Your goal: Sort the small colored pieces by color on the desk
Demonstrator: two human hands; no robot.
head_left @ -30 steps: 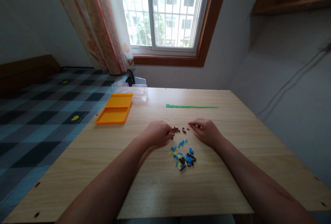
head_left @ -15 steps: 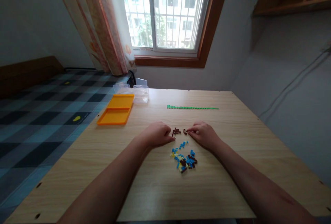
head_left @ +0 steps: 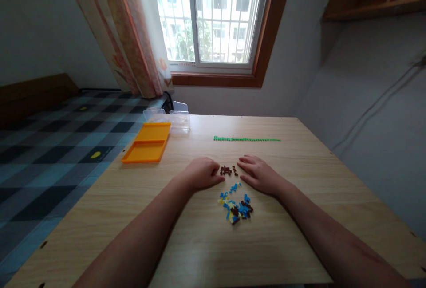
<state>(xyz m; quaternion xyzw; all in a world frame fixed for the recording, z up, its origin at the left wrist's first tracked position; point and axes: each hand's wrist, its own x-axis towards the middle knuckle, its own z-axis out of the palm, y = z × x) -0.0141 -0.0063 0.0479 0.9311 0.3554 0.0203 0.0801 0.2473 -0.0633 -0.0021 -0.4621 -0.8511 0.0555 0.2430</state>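
My left hand [head_left: 203,173] rests on the table just left of a small pile of brown building bricks [head_left: 225,171]. Its fingers are curled, with the thumb stretched out apart from them and nothing visible between. Opposite it, my right hand [head_left: 258,173] lies with fingers spread and holds nothing. Between the right fingertips and the pile sit a few loose brown bricks [head_left: 234,170]. Closer to me is a mixed heap of blue, yellow and brown bricks [head_left: 240,210], with several blue bricks [head_left: 234,187] scattered above it.
Far back on the wooden table [head_left: 116,217] runs a long row of small green pieces [head_left: 246,139]. An orange tray with two compartments [head_left: 146,151] stands at the left, near clear plastic boxes [head_left: 179,121]. A bed with a checked cover [head_left: 66,146] adjoins the left side.
My right hand's fingers have gone from pinched together at the loose brown bricks to spread apart, a little away from them. The left hand has stayed nearly still.
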